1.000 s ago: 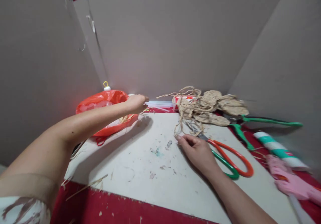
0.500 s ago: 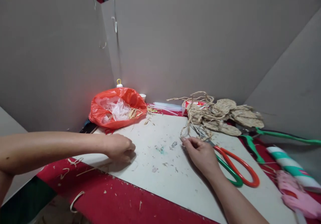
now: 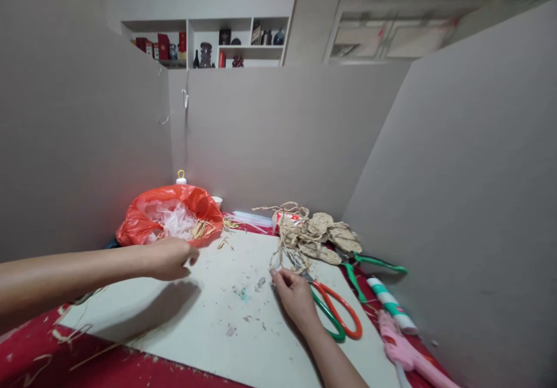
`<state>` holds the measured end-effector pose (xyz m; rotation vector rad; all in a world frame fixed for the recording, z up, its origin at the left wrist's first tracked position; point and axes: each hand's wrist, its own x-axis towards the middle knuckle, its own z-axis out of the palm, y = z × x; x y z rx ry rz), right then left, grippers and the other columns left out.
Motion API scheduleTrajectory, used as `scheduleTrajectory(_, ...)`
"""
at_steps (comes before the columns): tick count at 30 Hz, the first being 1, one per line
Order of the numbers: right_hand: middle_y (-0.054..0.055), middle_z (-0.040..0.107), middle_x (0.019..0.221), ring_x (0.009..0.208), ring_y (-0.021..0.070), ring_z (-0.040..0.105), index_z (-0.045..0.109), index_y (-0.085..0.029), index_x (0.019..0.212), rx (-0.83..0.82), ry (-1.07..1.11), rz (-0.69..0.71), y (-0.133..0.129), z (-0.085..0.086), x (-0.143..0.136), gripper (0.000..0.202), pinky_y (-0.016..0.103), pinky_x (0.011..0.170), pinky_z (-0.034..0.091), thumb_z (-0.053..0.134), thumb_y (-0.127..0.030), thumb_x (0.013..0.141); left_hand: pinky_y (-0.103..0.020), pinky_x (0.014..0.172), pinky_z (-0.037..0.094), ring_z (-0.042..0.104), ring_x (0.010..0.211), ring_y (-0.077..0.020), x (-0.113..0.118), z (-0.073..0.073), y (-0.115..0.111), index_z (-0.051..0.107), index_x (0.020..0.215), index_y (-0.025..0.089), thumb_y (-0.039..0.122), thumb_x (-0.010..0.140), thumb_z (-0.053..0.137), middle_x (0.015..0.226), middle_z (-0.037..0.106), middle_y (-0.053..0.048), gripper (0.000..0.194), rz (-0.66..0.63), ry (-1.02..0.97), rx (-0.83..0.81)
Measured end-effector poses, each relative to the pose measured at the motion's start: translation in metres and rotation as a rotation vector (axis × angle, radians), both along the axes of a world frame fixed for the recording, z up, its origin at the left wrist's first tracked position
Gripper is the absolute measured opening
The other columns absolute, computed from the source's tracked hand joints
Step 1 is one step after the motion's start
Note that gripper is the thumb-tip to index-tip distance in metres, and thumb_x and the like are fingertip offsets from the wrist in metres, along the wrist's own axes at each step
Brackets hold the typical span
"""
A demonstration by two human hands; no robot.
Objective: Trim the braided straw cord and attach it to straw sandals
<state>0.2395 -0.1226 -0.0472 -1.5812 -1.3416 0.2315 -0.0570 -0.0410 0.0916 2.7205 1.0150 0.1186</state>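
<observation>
My left hand (image 3: 172, 258) is raised above the white board (image 3: 209, 324), just in front of the red plastic bag (image 3: 134, 217); its fingers curl down, and what they hold, if anything, is hidden. My right hand (image 3: 292, 295) rests on the board with thumb and forefinger pinched at the loose end of a twisted straw cord (image 3: 275, 258). That cord runs back to a pile of coiled straw pieces (image 3: 322, 225). Scissors with one green and one orange handle (image 3: 342, 301) lie right beside my right hand.
Green-handled pliers (image 3: 354, 280), a white and teal roll (image 3: 391, 305) and a pink glue gun (image 3: 402, 347) lie at the right. Clear sticks (image 3: 252, 220) and a small white cup (image 3: 217, 201) are at the back. Grey partitions (image 3: 270, 138) surround the table.
The view has tilted up and turned right, showing shelves over the partition. My left hand has lifted off the board toward the red bag. My right hand stays at the cord.
</observation>
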Motion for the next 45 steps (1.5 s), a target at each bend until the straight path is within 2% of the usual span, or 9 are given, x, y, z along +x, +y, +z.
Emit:
scheduleTrajectory(2, -0.003, 0.04, 0.05, 0.053, 0.0129, 0.039, 0.047, -0.019, 0.055, 0.044, 0.015, -0.002, -0.004, 0.005, -0.005, 0.04, 0.024, 0.051, 0.032, 0.046, -0.048, 0.082, -0.024, 0.056, 0.042, 0.052, 0.057, -0.0111, 0.029, 0.017, -0.012, 0.064, 0.09, 0.019, 0.021, 0.071, 0.057, 0.063, 0.055, 0.003, 0.02, -0.125, -0.189, -0.32)
scheduleTrajectory(5, -0.003, 0.043, 0.053, 0.053, 0.0124, 0.039, 0.054, -0.018, 0.062, 0.132, 0.048, 0.032, -0.014, 0.018, -0.018, 0.036, 0.024, 0.051, 0.034, 0.048, -0.045, 0.084, -0.024, 0.057, 0.045, 0.055, 0.063, -0.0111, 0.07, 0.031, -0.032, 0.06, 0.098, 0.018, 0.02, 0.074, 0.058, 0.07, 0.052, 0.003, 0.023, -0.211, -0.533, -0.832)
scheduleTrajectory(8, -0.002, 0.05, 0.059, 0.054, 0.0122, 0.044, 0.06, -0.018, 0.075, 0.216, 0.057, 0.088, -0.027, 0.03, -0.034, 0.027, 0.024, 0.053, 0.038, 0.05, -0.04, 0.085, -0.026, 0.06, 0.047, 0.057, 0.069, -0.0118, 0.098, 0.027, -0.041, 0.059, 0.102, 0.019, 0.017, 0.072, 0.063, 0.075, 0.05, 0.002, 0.031, -0.291, -0.746, -1.133)
scheduleTrajectory(11, 0.001, 0.059, 0.071, 0.058, 0.0124, 0.051, 0.061, -0.019, 0.089, 0.35, 0.107, 0.091, -0.035, 0.037, -0.044, 0.017, 0.025, 0.056, 0.043, 0.054, -0.034, 0.085, -0.027, 0.063, 0.047, 0.058, 0.071, -0.012, 0.115, 0.014, -0.038, 0.058, 0.108, 0.019, 0.017, 0.072, 0.067, 0.077, 0.053, 0.001, 0.037, -0.298, -0.814, -1.312)
scheduleTrajectory(16, 0.004, 0.064, 0.084, 0.067, 0.0146, 0.06, 0.058, -0.02, 0.104, 0.476, 0.246, 0.036, -0.039, 0.039, -0.045, 0.025, 0.027, 0.061, 0.05, 0.06, -0.029, 0.082, -0.024, 0.059, 0.044, 0.057, 0.067, -0.0099, 0.132, -0.011, -0.024, 0.057, 0.112, 0.017, 0.019, 0.069, 0.073, 0.077, 0.058, -0.001, 0.046, -0.224, -0.887, -1.381)
scheduleTrajectory(30, 0.001, 0.062, 0.066, 0.058, 0.0133, 0.056, 0.059, -0.017, 0.082, 0.341, 0.412, -0.076, -0.035, 0.053, -0.039, 0.022, 0.026, 0.055, 0.047, 0.063, -0.038, 0.079, -0.021, 0.058, 0.048, 0.058, 0.055, -0.009, 0.163, -0.057, -0.02, 0.058, 0.102, 0.01, 0.019, 0.065, 0.075, 0.063, 0.062, -0.002, 0.042, -0.103, -1.046, -1.501)
scheduleTrajectory(35, -0.003, 0.057, 0.061, 0.053, 0.0104, 0.052, 0.054, -0.018, 0.075, 0.234, 0.568, -0.012, -0.03, 0.053, -0.035, 0.026, 0.022, 0.05, 0.044, 0.066, -0.041, 0.076, -0.023, 0.056, 0.049, 0.056, 0.05, -0.0095, 0.173, -0.073, -0.019, 0.059, 0.095, 0.009, 0.02, 0.063, 0.075, 0.058, 0.06, 0.0, 0.037, -0.07, -1.147, -1.498)
scheduleTrajectory(39, -0.003, 0.057, 0.06, 0.052, 0.0103, 0.052, 0.053, -0.018, 0.075, 0.221, 0.575, -0.012, -0.029, 0.054, -0.033, 0.026, 0.022, 0.05, 0.044, 0.064, -0.041, 0.077, -0.023, 0.053, 0.048, 0.055, 0.046, -0.0095, 0.179, -0.075, -0.019, 0.058, 0.091, 0.009, 0.018, 0.065, 0.072, 0.056, 0.06, -0.001, 0.032, -0.037, -1.155, -1.517)
scheduleTrajectory(45, -0.002, 0.056, 0.064, 0.055, 0.0101, 0.052, 0.054, -0.018, 0.077, 0.316, 0.33, -0.126, -0.032, 0.048, -0.026, 0.019, 0.022, 0.052, 0.043, 0.058, -0.035, 0.083, -0.019, 0.053, 0.046, 0.054, 0.047, -0.0075, 0.183, -0.06, -0.024, 0.059, 0.088, 0.008, 0.009, 0.067, 0.067, 0.057, 0.058, -0.001, 0.022, -0.015, -1.105, -1.579)
